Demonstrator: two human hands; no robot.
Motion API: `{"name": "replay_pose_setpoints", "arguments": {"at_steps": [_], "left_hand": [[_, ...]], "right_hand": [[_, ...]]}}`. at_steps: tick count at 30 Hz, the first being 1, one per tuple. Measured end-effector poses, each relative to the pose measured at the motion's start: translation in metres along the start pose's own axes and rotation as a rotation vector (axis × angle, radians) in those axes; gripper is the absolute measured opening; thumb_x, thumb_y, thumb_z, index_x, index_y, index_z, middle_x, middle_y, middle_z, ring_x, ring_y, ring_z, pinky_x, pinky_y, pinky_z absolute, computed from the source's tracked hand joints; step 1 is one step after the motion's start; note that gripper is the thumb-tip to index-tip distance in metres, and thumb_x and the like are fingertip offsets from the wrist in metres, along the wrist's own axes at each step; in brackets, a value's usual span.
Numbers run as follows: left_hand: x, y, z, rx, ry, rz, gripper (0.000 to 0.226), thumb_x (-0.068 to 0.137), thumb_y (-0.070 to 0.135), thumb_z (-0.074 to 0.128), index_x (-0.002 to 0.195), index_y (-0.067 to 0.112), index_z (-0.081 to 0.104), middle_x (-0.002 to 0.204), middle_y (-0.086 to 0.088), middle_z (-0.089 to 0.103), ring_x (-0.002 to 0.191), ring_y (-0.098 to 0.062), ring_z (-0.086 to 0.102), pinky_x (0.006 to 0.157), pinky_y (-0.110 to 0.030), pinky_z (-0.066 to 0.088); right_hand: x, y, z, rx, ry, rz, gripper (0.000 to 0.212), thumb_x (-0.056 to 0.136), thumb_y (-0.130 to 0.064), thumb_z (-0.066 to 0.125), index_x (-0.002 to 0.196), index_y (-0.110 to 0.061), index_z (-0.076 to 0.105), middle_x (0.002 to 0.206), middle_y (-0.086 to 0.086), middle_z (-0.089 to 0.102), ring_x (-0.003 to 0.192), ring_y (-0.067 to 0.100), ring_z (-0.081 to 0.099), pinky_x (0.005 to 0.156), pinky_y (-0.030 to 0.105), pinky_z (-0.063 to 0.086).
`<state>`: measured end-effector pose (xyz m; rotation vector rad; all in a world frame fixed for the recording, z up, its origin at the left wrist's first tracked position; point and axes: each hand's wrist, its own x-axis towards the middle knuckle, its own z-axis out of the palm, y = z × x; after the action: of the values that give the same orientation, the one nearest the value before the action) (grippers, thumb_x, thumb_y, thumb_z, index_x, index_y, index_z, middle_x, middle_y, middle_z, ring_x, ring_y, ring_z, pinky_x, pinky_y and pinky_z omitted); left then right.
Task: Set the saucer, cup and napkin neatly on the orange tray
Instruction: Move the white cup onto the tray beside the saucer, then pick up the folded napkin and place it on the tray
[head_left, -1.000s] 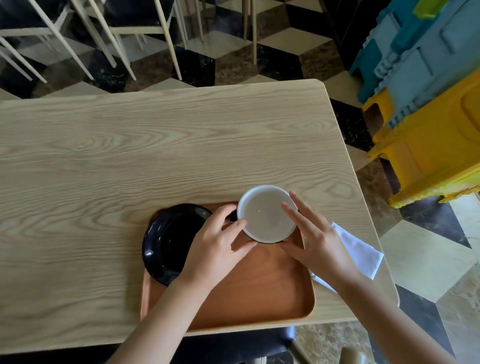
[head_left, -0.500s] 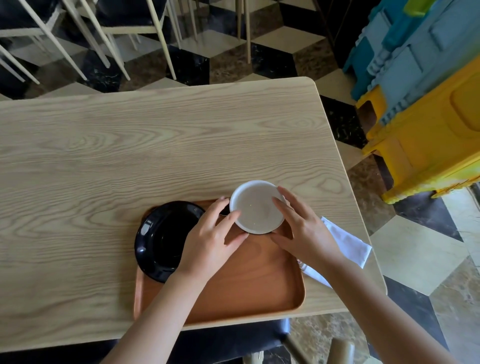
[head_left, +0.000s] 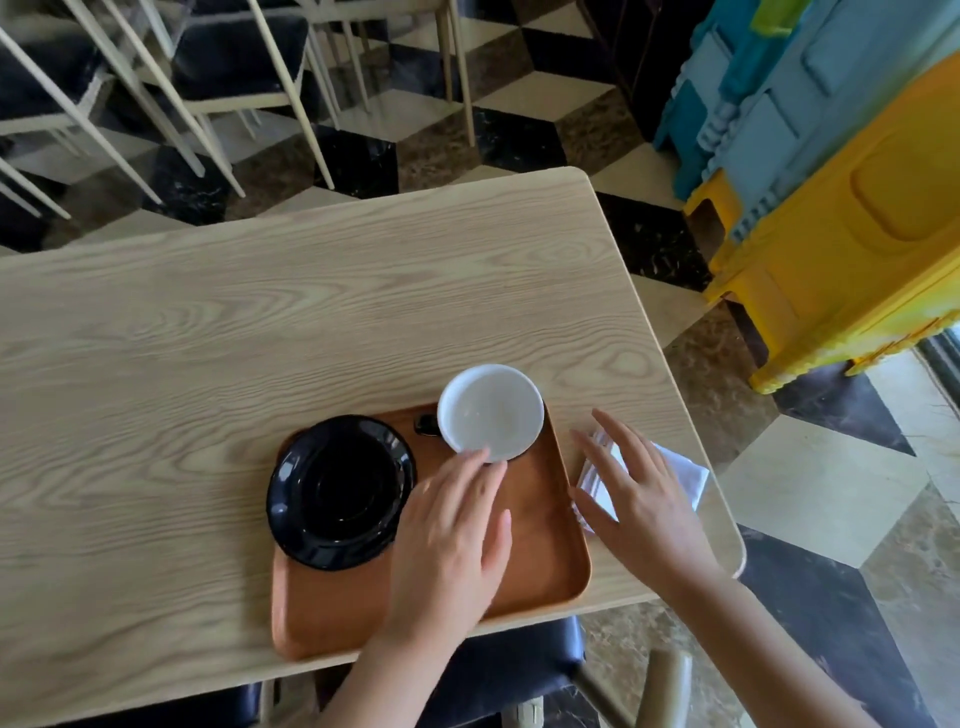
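A rounded-corner orange tray with a low raised rim is lying at the near edge of a pale table whose top is showing wavy wood grain. A glossy black round saucer is sitting on the tray's left part, its edge overhanging the tray's left rim. A cup, smooth and white inside with a small dark handle poking out to its left, is standing upright at the tray's far right corner, its rim reaching past the tray's far edge. The left hand is hovering flat over the middle of the tray, fingers loosely spread and gripping nothing, its fingertips lying just at the cup's near rim; whether they are touching it cannot be told. The right hand is spreading open, palm down, over a folded white napkin, which is lying on the bare table just right of the tray, off it; the hand is covering the soft cloth but not closing around it, and contact cannot be told.
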<state>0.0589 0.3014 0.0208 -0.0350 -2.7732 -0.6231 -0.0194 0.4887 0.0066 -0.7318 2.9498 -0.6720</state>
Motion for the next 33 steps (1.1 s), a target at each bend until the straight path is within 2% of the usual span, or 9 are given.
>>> {"name": "replay_pose_setpoints", "arguments": {"at_steps": [4,9,12,14,18,23,26,28,33], "left_hand": [[0.007,0.039,0.023,-0.019,-0.158,0.101,0.039,0.081,0.027,0.052,0.118,0.014,0.057,0.120,-0.004,0.063,0.112,-0.019,0.058,0.091,-0.036,0.050],[0.047,0.067,0.065,0.140,-0.453,0.146,0.073,0.072,0.032,0.070,0.135,0.011,0.041,0.135,-0.014,0.053,0.122,-0.027,0.051,0.092,-0.039,0.048],[0.058,0.077,0.079,0.289,-0.598,0.162,0.073,0.088,0.035,0.053,0.146,0.014,0.013,0.153,-0.020,0.020,0.141,-0.029,0.019,0.110,-0.047,0.023],[0.060,0.080,0.084,0.407,-0.670,0.121,0.073,0.093,0.038,0.042,0.147,0.017,-0.002,0.156,-0.019,0.008,0.144,-0.028,0.007,0.113,-0.052,0.008],[0.056,0.086,0.091,0.452,-0.706,0.043,0.071,0.094,0.039,0.040,0.147,0.020,-0.004,0.155,-0.019,0.014,0.142,-0.029,0.013,0.110,-0.060,0.001],[0.052,0.090,0.091,0.291,-0.621,-0.059,0.071,0.089,0.025,0.050,0.146,0.025,0.009,0.149,-0.011,0.026,0.134,-0.027,0.030,0.111,-0.053,0.014],[0.053,0.086,0.092,0.090,-0.552,-0.117,0.076,0.081,0.015,0.057,0.145,0.022,0.016,0.134,-0.008,0.043,0.120,-0.028,0.045,0.098,-0.041,0.034],[0.052,0.083,0.092,0.002,-0.532,-0.127,0.074,0.079,0.012,0.057,0.143,0.021,0.020,0.130,-0.007,0.048,0.119,-0.027,0.046,0.096,-0.037,0.036],[0.049,0.078,0.085,-0.343,-0.493,-0.343,0.064,0.082,0.013,0.058,0.140,0.010,0.031,0.136,-0.011,0.050,0.123,-0.026,0.047,0.101,-0.033,0.038]], "right_hand": [[-0.030,0.024,-0.014,-0.129,0.131,0.210,0.050,0.076,-0.023,0.071,0.120,-0.009,0.054,0.123,0.019,0.057,0.112,0.035,0.054,0.087,0.046,0.050],[-0.039,0.044,-0.019,-0.237,-0.014,0.408,0.071,0.061,-0.029,0.081,0.122,-0.007,0.052,0.121,0.024,0.059,0.109,0.040,0.057,0.078,0.047,0.055],[-0.043,0.046,-0.016,-0.276,-0.068,0.455,0.070,0.060,-0.036,0.082,0.119,-0.007,0.057,0.124,0.024,0.059,0.113,0.039,0.057,0.079,0.045,0.054],[-0.046,0.043,-0.014,-0.251,-0.077,0.479,0.070,0.073,-0.038,0.071,0.131,-0.010,0.045,0.133,0.019,0.052,0.121,0.036,0.048,0.089,0.043,0.048],[-0.050,0.037,-0.006,-0.134,-0.058,0.530,0.069,0.086,-0.031,0.055,0.143,-0.012,0.022,0.130,0.013,0.048,0.118,0.030,0.042,0.095,0.036,0.040],[-0.049,0.025,-0.007,0.465,0.170,0.777,0.063,0.082,-0.010,0.057,0.140,-0.011,0.031,0.120,0.007,0.055,0.109,0.022,0.050,0.086,0.024,0.036],[-0.047,0.026,-0.007,0.656,0.262,0.960,0.033,0.081,-0.009,0.056,0.113,-0.012,0.056,0.089,0.002,0.063,0.079,0.016,0.056,0.066,0.024,0.040],[-0.044,0.030,-0.006,0.713,0.232,1.007,0.014,0.077,-0.009,0.055,0.088,-0.006,0.062,0.077,0.012,0.065,0.068,0.018,0.055,0.059,0.028,0.040],[-0.042,0.027,-0.026,0.948,0.172,0.983,0.025,0.069,-0.024,0.056,0.076,-0.001,0.066,0.071,0.022,0.064,0.066,0.023,0.056,0.063,0.037,0.046]]}}
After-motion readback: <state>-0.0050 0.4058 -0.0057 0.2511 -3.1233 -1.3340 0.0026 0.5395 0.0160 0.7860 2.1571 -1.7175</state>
